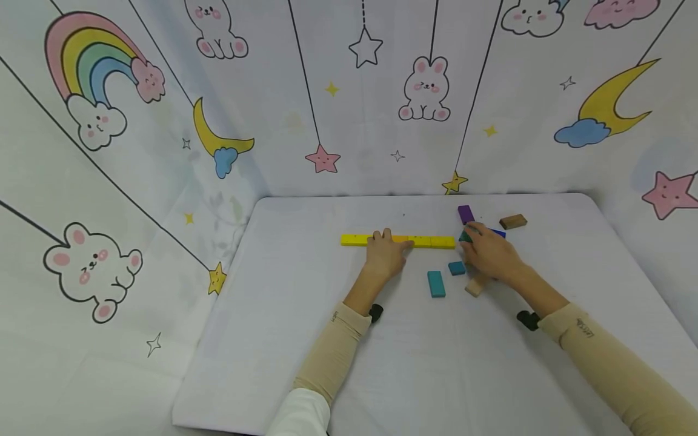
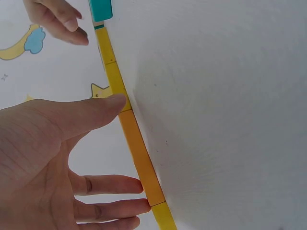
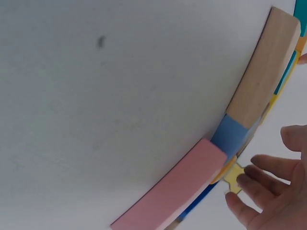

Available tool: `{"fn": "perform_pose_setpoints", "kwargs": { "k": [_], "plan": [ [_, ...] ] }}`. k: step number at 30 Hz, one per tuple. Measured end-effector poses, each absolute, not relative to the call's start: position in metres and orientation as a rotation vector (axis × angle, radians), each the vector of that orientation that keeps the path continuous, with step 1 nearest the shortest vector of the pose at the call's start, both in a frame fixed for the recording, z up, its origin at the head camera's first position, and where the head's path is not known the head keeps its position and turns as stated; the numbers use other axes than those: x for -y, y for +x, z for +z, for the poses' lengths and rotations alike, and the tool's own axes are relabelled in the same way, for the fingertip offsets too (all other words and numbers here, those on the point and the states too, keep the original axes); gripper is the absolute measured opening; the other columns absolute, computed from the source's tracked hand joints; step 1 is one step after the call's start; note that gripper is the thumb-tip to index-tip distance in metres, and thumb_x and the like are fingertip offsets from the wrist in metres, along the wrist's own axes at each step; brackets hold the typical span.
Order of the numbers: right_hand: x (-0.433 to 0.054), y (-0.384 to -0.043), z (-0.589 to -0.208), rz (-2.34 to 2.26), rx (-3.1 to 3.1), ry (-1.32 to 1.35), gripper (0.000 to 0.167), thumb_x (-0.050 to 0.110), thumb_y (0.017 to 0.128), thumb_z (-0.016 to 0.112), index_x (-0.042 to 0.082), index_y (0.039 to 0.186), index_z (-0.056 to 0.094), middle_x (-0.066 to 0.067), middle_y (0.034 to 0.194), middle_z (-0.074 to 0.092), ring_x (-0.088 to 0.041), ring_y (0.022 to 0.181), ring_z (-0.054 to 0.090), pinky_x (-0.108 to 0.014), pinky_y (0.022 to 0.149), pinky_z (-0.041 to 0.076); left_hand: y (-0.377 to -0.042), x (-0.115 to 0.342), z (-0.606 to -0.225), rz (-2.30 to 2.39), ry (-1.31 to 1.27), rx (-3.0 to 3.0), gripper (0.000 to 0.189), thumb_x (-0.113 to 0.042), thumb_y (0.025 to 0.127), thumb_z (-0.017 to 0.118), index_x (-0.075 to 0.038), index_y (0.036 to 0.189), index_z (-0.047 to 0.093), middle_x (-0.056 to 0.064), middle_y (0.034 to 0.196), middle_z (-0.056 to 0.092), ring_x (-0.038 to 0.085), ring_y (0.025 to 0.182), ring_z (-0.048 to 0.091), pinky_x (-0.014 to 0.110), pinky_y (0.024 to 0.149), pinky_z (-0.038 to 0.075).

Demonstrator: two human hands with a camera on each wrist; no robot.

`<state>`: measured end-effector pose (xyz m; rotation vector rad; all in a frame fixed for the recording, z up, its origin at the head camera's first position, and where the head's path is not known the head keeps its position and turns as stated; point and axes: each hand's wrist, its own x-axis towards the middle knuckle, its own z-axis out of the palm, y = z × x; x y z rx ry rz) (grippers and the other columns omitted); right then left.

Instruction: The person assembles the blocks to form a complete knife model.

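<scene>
A straight row of yellow blocks with an orange block in it lies across the table. My left hand touches this row, its thumb on a yellow block and its other fingertips beside the orange one. Over a loose group of blocks to the right is my right hand, its fingertips close to a green block. The right wrist view shows the fingers of that hand spread loosely with nothing between them. A pink block, a light blue block and a plain wooden block lie near it.
Purple and brown blocks lie beyond the right hand. A dark blue block shows partly behind it. Nearer are a teal block and a small blue block. A printed cloth wall borders the white table's far edge.
</scene>
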<state>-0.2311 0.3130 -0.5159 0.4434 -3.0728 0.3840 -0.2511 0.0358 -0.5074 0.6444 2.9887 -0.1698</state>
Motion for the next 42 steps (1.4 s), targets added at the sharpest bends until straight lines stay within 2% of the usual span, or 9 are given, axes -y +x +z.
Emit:
{"fn": "perform_pose_setpoints", "kwargs": {
  "k": [13, 25, 33, 42],
  "plan": [
    [-0.322, -0.228, -0.519, 0.465, 3.125, 0.421, 0.054, 0.031, 0.11, 0.049, -0.008, 0.148, 0.049, -0.031, 0.156, 0.042, -0.052, 0.138, 0.047, -0.066, 0.11, 0.039, -0.251, -0.036, -0.507, -0.198, 0.639, -2.987, 0.048, -0.041, 0.107, 0.056, -0.054, 0.152, 0.047, 0.014, 0.134, 0.054, 0.032, 0.116, 0.055, 0.046, 0.105, 0.048],
    [-0.326, -0.223, -0.518, 0.398, 3.094, 0.536, 0.051, 0.03, 0.11, 0.053, -0.008, 0.144, 0.055, -0.031, 0.152, 0.047, -0.051, 0.138, 0.047, -0.064, 0.112, 0.038, -0.253, -0.037, -0.51, -0.179, 0.641, -2.986, 0.048, -0.04, 0.107, 0.056, -0.053, 0.152, 0.047, 0.014, 0.137, 0.053, 0.032, 0.117, 0.054, 0.046, 0.106, 0.047],
    [-0.324, -0.218, -0.519, 0.321, 3.105, 0.588, 0.056, 0.032, 0.109, 0.055, -0.01, 0.146, 0.051, -0.035, 0.151, 0.045, -0.052, 0.138, 0.046, -0.064, 0.112, 0.039, -0.253, -0.037, -0.51, -0.166, 0.655, -2.995, 0.05, -0.043, 0.105, 0.061, -0.052, 0.152, 0.048, 0.015, 0.139, 0.053, 0.033, 0.119, 0.054, 0.047, 0.106, 0.048],
    [-0.32, -0.208, -0.523, 0.338, 3.079, 0.583, 0.066, 0.038, 0.106, 0.061, -0.014, 0.145, 0.05, -0.036, 0.141, 0.047, -0.049, 0.121, 0.057, -0.064, 0.103, 0.048, -0.251, -0.036, -0.508, -0.143, 0.66, -2.991, 0.05, -0.045, 0.104, 0.062, -0.05, 0.152, 0.049, 0.016, 0.14, 0.053, 0.035, 0.121, 0.054, 0.048, 0.107, 0.047]
  ]
}}
